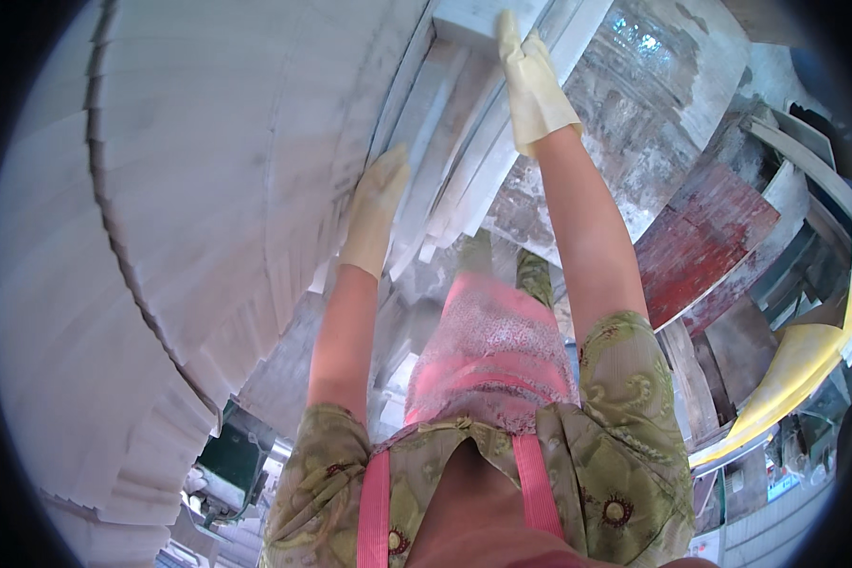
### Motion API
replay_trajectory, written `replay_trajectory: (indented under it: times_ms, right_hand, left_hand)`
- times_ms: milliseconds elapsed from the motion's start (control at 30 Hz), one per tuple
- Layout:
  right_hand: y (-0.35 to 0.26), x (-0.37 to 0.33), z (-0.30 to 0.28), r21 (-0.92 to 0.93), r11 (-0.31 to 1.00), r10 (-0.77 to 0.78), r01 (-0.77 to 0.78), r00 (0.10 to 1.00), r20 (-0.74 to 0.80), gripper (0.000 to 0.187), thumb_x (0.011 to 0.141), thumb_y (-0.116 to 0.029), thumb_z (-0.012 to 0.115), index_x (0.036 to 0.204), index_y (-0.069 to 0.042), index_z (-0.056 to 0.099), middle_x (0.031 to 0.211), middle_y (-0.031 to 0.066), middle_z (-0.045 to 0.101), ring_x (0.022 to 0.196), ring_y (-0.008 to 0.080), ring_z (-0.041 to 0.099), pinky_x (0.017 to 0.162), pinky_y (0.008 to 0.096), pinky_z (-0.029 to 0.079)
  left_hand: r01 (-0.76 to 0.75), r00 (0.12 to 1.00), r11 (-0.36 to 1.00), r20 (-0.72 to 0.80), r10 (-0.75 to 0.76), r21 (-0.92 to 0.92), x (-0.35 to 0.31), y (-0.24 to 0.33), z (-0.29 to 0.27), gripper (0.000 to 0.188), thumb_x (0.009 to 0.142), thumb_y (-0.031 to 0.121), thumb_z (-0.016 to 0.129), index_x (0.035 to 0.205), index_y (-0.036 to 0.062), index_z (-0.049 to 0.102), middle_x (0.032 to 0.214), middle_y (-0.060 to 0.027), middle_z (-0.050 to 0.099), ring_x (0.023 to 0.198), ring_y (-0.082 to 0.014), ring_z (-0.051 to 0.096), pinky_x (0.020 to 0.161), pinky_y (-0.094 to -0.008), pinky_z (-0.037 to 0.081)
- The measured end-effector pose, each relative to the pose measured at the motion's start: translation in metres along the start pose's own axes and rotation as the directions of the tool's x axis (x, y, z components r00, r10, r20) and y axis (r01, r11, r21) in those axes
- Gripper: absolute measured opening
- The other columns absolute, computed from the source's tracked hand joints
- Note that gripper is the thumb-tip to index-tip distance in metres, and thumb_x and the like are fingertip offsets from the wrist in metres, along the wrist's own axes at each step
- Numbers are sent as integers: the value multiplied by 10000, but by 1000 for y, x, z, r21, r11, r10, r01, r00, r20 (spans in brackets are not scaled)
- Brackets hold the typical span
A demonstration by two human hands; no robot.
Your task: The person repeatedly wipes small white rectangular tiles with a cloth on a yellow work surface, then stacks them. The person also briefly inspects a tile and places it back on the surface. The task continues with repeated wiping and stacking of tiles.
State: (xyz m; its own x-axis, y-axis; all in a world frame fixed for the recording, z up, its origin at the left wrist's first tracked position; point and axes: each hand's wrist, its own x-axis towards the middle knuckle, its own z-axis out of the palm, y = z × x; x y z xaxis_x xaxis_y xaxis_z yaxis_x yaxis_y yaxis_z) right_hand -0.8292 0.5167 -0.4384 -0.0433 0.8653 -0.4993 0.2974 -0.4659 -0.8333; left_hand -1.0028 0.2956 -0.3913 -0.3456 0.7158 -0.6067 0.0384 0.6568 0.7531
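Both my hands wear cream rubber gloves. My left hand (379,204) lies along the left edge of a row of long pale boards (438,118), next to a huge stack of pale sheets (199,180). Its fingers point away from me, pressed flat, slightly blurred. Farther off, my right hand (538,85) rests with stretched fingers against the end of a white block (473,21) on the boards. The undersides of both hands are hidden, and neither visibly wraps round anything.
Right of the boards lies a worn grey plank surface (634,85). Beyond it are a scuffed red board (715,237), curved offcuts (809,156) and a yellow sheet or sack (795,379). A dark green machine part (232,450) stands at lower left. A dusty pink apron (488,346) covers my front.
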Motion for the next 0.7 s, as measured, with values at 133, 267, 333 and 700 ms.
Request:
replay_trajectory:
  times_ms: [133,267,333,700]
  right_hand:
    - [-5,6,-23,-166,984,-46,65,992,114,882,978,-651,471,1556,7,366,1600,282,338,1527,364,269,1244,372,211]
    - [5,-22,-53,-151,949,-282,276,959,-17,705,898,-421,690,1440,-16,491,1313,187,624,1218,318,578,1002,377,450]
    - [16,-31,-67,92,993,-70,79,992,-104,577,931,-353,676,1388,-18,563,1276,186,673,1151,308,649,956,378,503]
    - [-59,-7,-48,-605,537,-688,588,720,90,631,916,-336,704,1425,-3,538,1395,200,603,1324,282,561,1062,403,475]
  left_hand:
    - [96,995,995,-2,-96,38,8,7,4,432,984,142,652,1368,-47,588,1367,-149,631,1287,-205,575,1115,-312,411]
    - [82,996,996,-27,-83,-37,-4,18,3,433,990,130,639,1376,-57,579,1367,-152,632,1286,-208,579,1111,-314,419]
    - [-17,1000,999,-25,16,-35,-8,18,5,429,995,128,631,1376,-61,577,1373,-155,628,1287,-211,580,1112,-315,419]
    - [18,992,1000,-127,-15,18,3,-25,15,472,966,163,647,1408,16,571,1402,-137,616,1293,-225,584,1100,-336,429]
